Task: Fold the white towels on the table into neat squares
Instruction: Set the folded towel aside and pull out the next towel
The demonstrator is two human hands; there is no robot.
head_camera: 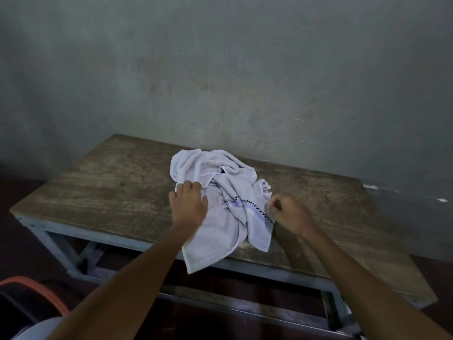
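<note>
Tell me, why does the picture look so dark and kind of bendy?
Head view: the light is dim and greyish, so the white towel stands out; the wide lens bows the table edges; the left hand looks slightly smeared, the right hand throws a soft shadow.

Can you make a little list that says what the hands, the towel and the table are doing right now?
towel: white towel, crumpled in a heap, not folded; a dark checkered stripe shows near its right edge
towel corner: hangs over the table's near edge
left hand: left hand lies flat, fingers spread, on the towel's left side
right hand: right hand is closed in a fist at the towel's right edge; whether it pinches the cloth is unclear
table: worn wooden table on a metal frame, against a grey wall
</note>
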